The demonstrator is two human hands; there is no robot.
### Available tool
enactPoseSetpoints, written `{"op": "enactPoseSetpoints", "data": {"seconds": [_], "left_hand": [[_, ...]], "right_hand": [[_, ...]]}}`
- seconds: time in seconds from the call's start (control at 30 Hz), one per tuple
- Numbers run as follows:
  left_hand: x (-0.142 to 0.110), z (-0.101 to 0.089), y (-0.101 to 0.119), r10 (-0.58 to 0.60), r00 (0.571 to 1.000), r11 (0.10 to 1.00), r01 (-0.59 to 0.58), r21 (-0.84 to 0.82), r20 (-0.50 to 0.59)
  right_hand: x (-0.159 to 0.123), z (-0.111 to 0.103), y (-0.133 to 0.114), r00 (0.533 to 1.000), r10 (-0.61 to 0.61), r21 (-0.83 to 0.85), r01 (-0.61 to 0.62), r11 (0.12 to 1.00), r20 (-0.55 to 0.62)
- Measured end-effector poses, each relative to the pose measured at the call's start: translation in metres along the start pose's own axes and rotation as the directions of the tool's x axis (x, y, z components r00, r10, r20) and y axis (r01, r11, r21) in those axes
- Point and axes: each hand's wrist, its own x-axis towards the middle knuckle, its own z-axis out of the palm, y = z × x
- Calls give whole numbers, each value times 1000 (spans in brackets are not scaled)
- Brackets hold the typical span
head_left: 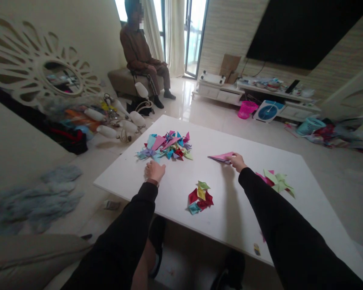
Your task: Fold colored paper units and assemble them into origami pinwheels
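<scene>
On the white table [218, 133], my left hand [154, 170] is curled closed at the near edge of a big pile of colourful folded paper pieces [166, 146]; what its fingers hold is hidden. My right hand [237, 161] reaches further out and pinches the end of a pink folded paper piece [221, 157] lying flat on the table. Between my arms sits a small heap of red, yellow and teal folded pieces [200, 197]. Green and pink folded pieces [276, 181] lie to the right of my right arm.
A person sits on a bench [124, 80] at the far left by the window. A fallen chandelier [121, 117] and clutter lie on the floor left of the table. A low TV cabinet [260, 94], pink basket [247, 109] and fan [268, 110] stand beyond.
</scene>
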Motion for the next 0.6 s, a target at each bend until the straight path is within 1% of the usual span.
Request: {"op": "enactPoseSetpoints", "data": {"seconds": [0.03,0.1,0.17,0.23,0.33,0.47,0.53,0.6], "left_hand": [[1,1,-4,7,1000,999,-7,31,15],[3,2,-7,8,999,998,-11,67,34],[6,2,-8,-17,998,997,12,78,61],[11,-1,-10,-23,996,997,16,80,90],[17,-5,-15,15,989,996,-27,83,144],[18,-8,-18,53,967,998,-63,31,248],[15,-9,-13,54,954,999,-53,-12,293],[8,-12,-6,59,930,997,-37,-67,362]], "right_hand": [[-1,-2,7,999,-4,-52,2,999,-33],[-4,-4,19,994,-50,-236,27,971,-94],[-8,-4,24,988,-115,-471,55,880,-101],[-11,-2,24,985,-162,-629,90,772,-58],[-17,-3,18,977,-212,-686,158,710,6],[-28,-7,10,966,-246,-716,224,661,75],[-33,-8,7,961,-259,-712,247,658,94],[-38,-6,2,952,-284,-672,283,684,112]]}}
